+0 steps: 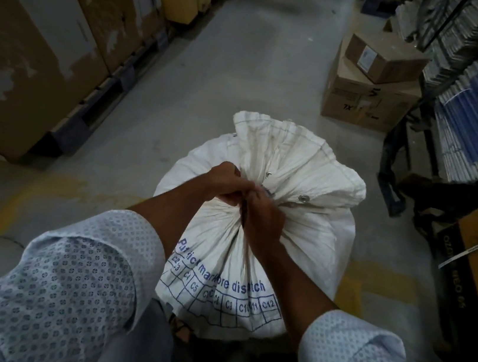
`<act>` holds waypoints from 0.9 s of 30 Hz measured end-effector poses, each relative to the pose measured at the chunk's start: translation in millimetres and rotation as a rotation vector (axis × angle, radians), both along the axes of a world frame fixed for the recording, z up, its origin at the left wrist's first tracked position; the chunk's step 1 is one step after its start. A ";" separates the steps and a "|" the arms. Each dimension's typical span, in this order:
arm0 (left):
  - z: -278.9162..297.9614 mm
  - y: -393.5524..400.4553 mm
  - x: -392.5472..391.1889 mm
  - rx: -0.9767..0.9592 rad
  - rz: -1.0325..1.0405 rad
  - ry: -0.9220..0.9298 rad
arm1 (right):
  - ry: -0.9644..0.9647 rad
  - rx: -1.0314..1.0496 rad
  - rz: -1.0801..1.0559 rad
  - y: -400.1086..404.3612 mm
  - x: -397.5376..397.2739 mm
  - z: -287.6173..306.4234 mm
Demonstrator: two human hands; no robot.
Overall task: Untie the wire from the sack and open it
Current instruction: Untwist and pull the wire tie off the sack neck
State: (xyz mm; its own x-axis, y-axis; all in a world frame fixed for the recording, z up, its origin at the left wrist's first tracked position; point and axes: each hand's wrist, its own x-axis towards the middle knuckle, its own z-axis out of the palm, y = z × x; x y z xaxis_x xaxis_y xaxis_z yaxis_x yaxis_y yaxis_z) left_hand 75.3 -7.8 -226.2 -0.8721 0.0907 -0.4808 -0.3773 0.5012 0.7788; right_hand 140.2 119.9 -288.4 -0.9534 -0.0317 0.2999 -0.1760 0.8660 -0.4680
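Sack (288, 219) stands on floor (247, 73) between the sleeves, neck gathered shut; left hand (226, 183) and right hand (262, 215) together, clamped on it; wire hidden, opening evidently outstanding.

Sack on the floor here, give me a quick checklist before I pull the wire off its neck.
1. Both hands on the neck: ok. Left hand and right hand meet at the gathered neck of the sack.
2. Wire visible and its loose end found: cannot tell, the hands cover it.
3. Sack upright on the floor: ok.
4. Mouth closed: ok, the fabric above the neck is bunched.
5. Room around the sack: ok, the cardboard boxes stand apart from it.
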 end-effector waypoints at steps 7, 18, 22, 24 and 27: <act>-33.4 -27.0 22.2 -0.163 -0.212 0.409 | 0.062 0.080 0.021 8.2 -5.4 0.9; -52.6 -9.9 29.3 -0.287 -0.308 0.801 | 0.073 -0.135 0.043 22.8 5.3 -6.3; -51.3 -1.6 27.1 -0.321 -0.323 0.832 | 0.067 -0.132 0.037 23.1 6.7 -8.1; -49.4 -0.4 25.0 -0.345 -0.363 0.834 | 0.069 -0.141 0.020 24.2 6.9 -8.4; -48.6 -2.0 21.8 -0.375 -0.370 0.840 | 0.091 -0.178 -0.013 24.0 9.5 -6.7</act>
